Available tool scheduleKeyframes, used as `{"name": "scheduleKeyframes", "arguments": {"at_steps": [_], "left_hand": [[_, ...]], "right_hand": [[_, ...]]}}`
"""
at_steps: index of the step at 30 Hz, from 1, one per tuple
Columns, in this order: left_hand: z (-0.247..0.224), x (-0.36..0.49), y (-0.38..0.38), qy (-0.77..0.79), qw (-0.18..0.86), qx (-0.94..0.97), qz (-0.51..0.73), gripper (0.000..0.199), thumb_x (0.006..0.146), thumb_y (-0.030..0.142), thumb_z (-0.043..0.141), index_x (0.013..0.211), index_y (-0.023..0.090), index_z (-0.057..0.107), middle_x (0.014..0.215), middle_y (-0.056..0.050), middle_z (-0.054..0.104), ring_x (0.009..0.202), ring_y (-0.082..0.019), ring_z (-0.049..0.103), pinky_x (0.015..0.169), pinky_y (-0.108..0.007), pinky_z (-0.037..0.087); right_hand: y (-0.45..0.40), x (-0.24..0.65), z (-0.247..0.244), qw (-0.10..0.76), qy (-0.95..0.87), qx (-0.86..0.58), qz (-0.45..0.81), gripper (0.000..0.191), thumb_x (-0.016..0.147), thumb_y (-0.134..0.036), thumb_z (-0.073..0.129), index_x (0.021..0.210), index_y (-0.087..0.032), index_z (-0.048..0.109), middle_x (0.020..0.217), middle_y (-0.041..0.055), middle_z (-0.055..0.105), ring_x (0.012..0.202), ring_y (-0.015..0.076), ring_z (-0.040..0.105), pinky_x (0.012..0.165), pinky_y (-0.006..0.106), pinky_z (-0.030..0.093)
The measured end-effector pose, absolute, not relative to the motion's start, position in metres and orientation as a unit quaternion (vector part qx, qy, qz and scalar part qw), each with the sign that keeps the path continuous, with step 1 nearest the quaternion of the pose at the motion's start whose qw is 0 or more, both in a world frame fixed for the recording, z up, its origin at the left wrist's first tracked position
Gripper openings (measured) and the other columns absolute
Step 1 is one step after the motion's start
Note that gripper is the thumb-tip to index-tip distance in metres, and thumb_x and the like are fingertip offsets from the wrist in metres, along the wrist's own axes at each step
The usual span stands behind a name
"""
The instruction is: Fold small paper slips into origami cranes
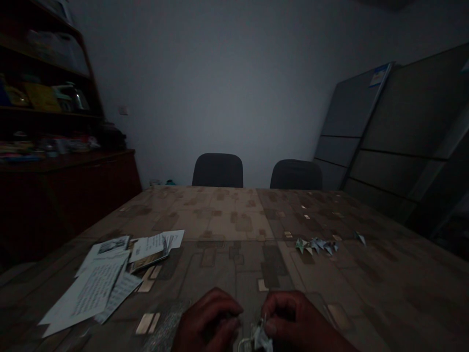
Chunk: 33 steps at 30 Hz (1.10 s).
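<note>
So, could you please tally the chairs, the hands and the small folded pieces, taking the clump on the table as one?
Chairs (left chair, right chair): 2
Hands (left hand, right hand): 2
Folded pieces (held piece, clump, lone piece): 3
Total: 7
The clump is too blurred to split.

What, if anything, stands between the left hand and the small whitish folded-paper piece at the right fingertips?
A thin, pale, curved strand shows low between the left hand and the paper piece; above it, nothing visible.
</note>
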<state>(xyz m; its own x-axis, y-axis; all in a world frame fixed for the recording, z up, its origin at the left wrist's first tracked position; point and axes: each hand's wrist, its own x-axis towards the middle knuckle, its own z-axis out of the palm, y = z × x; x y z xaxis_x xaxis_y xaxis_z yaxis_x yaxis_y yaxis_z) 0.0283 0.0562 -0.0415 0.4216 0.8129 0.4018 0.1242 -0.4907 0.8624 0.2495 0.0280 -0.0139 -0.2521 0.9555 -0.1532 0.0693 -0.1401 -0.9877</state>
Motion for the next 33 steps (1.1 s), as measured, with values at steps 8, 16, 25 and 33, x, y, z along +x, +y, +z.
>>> {"name": "scheduleKeyframes", "arguments": {"at_steps": [8, 16, 25, 33], "left_hand": [[-0.027, 0.028, 0.049, 0.242, 0.333, 0.812, 0.414, 0.015, 0.086, 0.009, 0.063, 0.091, 0.021, 0.071, 0.080, -0.003, 0.064, 0.072, -0.015, 0.064, 0.063, -0.021, 0.046], [-0.028, 0.030, 0.050, 0.226, 0.317, 0.826, 0.407, 0.014, 0.084, 0.007, 0.062, 0.085, 0.018, 0.069, 0.077, -0.003, 0.064, 0.070, -0.015, 0.064, 0.061, -0.021, 0.045], [-0.029, 0.033, 0.049, 0.226, 0.269, 0.826, 0.442, 0.013, 0.079, 0.006, 0.060, 0.075, 0.018, 0.064, 0.068, -0.002, 0.062, 0.059, -0.013, 0.061, 0.053, -0.019, 0.044], [-0.035, 0.033, 0.047, 0.263, 0.250, 0.836, 0.411, 0.016, 0.070, 0.002, 0.057, 0.070, 0.018, 0.060, 0.064, 0.000, 0.060, 0.056, -0.012, 0.061, 0.050, -0.017, 0.043]], "right_hand": [[0.025, 0.242, -0.022, 0.360, -0.603, -0.472, 0.533, 0.041, 0.067, -0.054, 0.075, 0.069, -0.014, 0.069, 0.061, -0.0020, 0.051, 0.059, 0.0127, 0.044, 0.057, 0.025, 0.033], [0.024, 0.237, -0.022, 0.356, -0.624, -0.482, 0.501, 0.024, 0.069, -0.040, 0.071, 0.068, -0.016, 0.069, 0.061, -0.0032, 0.050, 0.058, 0.0124, 0.043, 0.059, 0.026, 0.037], [0.020, 0.233, -0.021, 0.346, -0.638, -0.507, 0.465, 0.011, 0.067, -0.023, 0.063, 0.069, -0.014, 0.070, 0.065, -0.0020, 0.054, 0.062, 0.0131, 0.050, 0.061, 0.024, 0.041], [0.020, 0.226, -0.022, 0.328, -0.658, -0.533, 0.419, 0.007, 0.063, -0.014, 0.062, 0.065, -0.015, 0.068, 0.065, -0.0010, 0.056, 0.062, 0.0139, 0.054, 0.059, 0.023, 0.042]]}}
